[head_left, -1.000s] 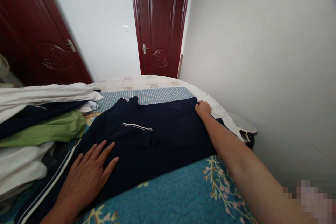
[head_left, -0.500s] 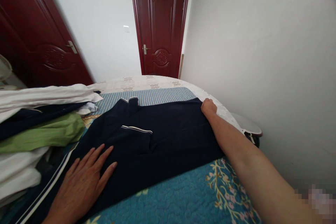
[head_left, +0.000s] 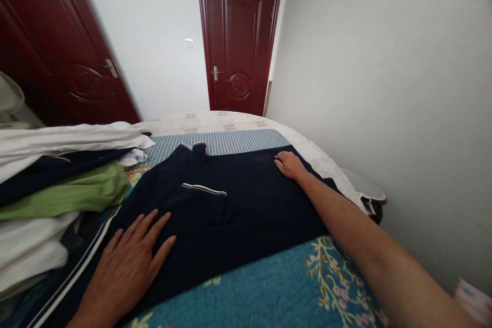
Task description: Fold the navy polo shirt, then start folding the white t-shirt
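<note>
I watch the left hand lie flat, fingers spread, on the smooth navy garment, gripping nothing. Under the garment runs a puckered teal quilt. Near the garment's right end, the right hand rests palm-down, fingers slightly bent, clutching nothing I see. Beyond the garment: striped fabric, then a carved red door.

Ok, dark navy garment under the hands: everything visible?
The dark navy cloth garment looks matte, with white-striped trim on several edges, including one central flap. It lies spread, lightly creased, on the blue floral quilt. The left hand rests flat on its near left part; the right hand touches it near its far right corner.
</note>
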Available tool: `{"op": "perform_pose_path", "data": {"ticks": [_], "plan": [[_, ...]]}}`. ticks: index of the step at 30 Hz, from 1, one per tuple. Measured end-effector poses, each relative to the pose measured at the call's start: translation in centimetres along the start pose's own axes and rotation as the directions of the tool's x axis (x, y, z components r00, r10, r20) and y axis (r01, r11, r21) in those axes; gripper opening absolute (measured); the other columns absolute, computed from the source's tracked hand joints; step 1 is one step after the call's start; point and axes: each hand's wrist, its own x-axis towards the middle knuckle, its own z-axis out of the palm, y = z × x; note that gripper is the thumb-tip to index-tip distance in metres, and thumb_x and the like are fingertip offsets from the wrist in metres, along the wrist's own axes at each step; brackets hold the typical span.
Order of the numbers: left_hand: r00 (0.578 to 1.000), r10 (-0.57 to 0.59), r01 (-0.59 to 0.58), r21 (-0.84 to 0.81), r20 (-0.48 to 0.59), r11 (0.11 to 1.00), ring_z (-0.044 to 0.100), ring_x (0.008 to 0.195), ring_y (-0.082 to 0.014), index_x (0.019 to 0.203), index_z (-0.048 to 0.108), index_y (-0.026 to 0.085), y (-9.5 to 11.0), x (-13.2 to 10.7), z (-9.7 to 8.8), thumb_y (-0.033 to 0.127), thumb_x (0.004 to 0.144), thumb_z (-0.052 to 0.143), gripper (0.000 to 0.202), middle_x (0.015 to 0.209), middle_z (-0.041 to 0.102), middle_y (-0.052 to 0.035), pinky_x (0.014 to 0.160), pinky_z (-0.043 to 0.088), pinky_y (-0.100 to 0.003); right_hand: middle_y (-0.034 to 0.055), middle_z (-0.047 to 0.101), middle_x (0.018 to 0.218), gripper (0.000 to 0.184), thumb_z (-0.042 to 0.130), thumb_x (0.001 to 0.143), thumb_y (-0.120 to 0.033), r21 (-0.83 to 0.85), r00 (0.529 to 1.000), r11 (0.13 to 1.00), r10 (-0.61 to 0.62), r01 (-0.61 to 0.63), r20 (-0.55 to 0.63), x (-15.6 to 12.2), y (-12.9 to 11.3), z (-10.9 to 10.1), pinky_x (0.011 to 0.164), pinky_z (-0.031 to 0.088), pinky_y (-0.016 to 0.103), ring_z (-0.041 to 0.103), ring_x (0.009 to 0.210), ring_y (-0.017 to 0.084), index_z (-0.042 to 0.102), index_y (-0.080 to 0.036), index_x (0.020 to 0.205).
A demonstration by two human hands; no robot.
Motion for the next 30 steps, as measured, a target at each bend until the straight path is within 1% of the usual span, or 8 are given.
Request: {"op": "perform_pose_path", "data": {"ticks": [2,8,12,15,19,21,25,30], "plan": [[1.000,-0.002,0.002,-0.002,-0.007,1.000,0.043,0.153,-0.0381,0.155,0.058,0.028,0.0,0.0,-0.1,0.061,0.098,0.039,0.069,0.165,0.049,-0.0072,0.122,0.035,-0.064,0.0096,0.058,0.156,0.050,0.042,0.108,-0.046,0.016,0.999,1.000,-0.026,0.025,0.022,0.5,-0.3,0.8,0.123,0.037,0.040,0.050,0.144,0.027,0.065,-0.021,0.145],[1.000,0.012,-0.012,-0.017,-0.005,1.000,0.042,0.153,-0.0390,0.155,0.057,0.029,0.0,0.0,-0.1,0.059,0.098,0.041,0.067,0.165,0.049,-0.0080,0.122,0.035,-0.065,0.0108,0.050,0.164,0.058,0.037,0.109,-0.051,-0.014,0.994,0.996,0.092,-0.091,0.062,3.3,0.3,2.3,0.126,0.031,0.043,0.044,0.151,0.027,0.057,-0.019,0.153],[1.000,-0.004,0.004,-0.011,0.010,1.000,0.041,0.154,-0.0383,0.156,0.057,0.030,0.2,0.0,-0.3,0.060,0.099,0.044,0.066,0.166,0.048,-0.0076,0.123,0.034,-0.064,0.0121,0.053,0.161,0.055,0.041,0.108,-0.048,0.001,0.990,0.992,0.128,-0.128,0.055,4.8,0.6,2.4,0.123,0.034,0.042,0.048,0.147,0.028,0.057,-0.019,0.152],[0.999,-0.016,0.016,-0.012,0.031,1.000,0.040,0.155,-0.0381,0.157,0.055,0.029,0.4,0.0,-0.7,0.061,0.100,0.044,0.066,0.167,0.047,-0.0078,0.124,0.033,-0.063,0.0156,0.058,0.154,0.052,0.042,0.108,-0.044,0.020,0.989,0.990,0.141,-0.142,0.043,4.9,0.4,2.3,0.120,0.037,0.042,0.052,0.142,0.030,0.058,-0.016,0.148],[0.998,-0.041,0.042,-0.028,0.055,0.999,0.041,0.155,-0.0366,0.161,0.050,0.027,0.8,0.0,-1.4,0.061,0.102,0.043,0.068,0.167,0.047,-0.0086,0.125,0.033,-0.061,0.0217,0.053,0.155,0.052,0.041,0.107,-0.036,0.022,0.964,0.972,0.234,-0.233,-0.123,3.9,-0.4,1.8,0.116,0.039,0.042,0.051,0.139,0.032,0.053,-0.008,0.149],[0.997,-0.064,0.066,-0.041,0.047,0.997,0.042,0.154,-0.0359,0.163,0.046,0.024,0.9,0.0,-1.7,0.062,0.102,0.042,0.072,0.167,0.047,-0.0108,0.125,0.034,-0.059,0.0218,0.053,0.152,0.050,0.042,0.106,-0.033,0.010,0.950,0.969,0.246,-0.249,-0.192,3.2,-0.9,1.4,0.114,0.040,0.042,0.050,0.138,0.032,0.054,-0.009,0.148],[0.995,-0.089,0.092,-0.076,0.040,0.993,0.044,0.153,-0.0343,0.162,0.045,0.020,1.2,-0.3,-2.4,0.062,0.102,0.044,0.074,0.165,0.048,-0.0141,0.126,0.035,-0.056,0.0217,0.062,0.136,0.042,0.038,0.108,-0.033,-0.025,0.977,0.982,0.183,-0.187,-0.111,1.9,-1.9,0.7,0.108,0.044,0.045,0.055,0.128,0.033,0.065,-0.012,0.133],[0.991,-0.114,0.119,-0.081,0.069,0.990,0.040,0.156,-0.0324,0.162,0.046,0.023,1.8,-0.6,-3.1,0.061,0.104,0.043,0.069,0.167,0.046,-0.0111,0.128,0.030,-0.054,0.0237,0.065,0.130,0.046,0.041,0.109,-0.041,-0.025,0.993,0.994,0.109,-0.108,0.042,1.6,-3.2,0.3,0.107,0.045,0.048,0.061,0.124,0.035,0.066,-0.013,0.136]]}}
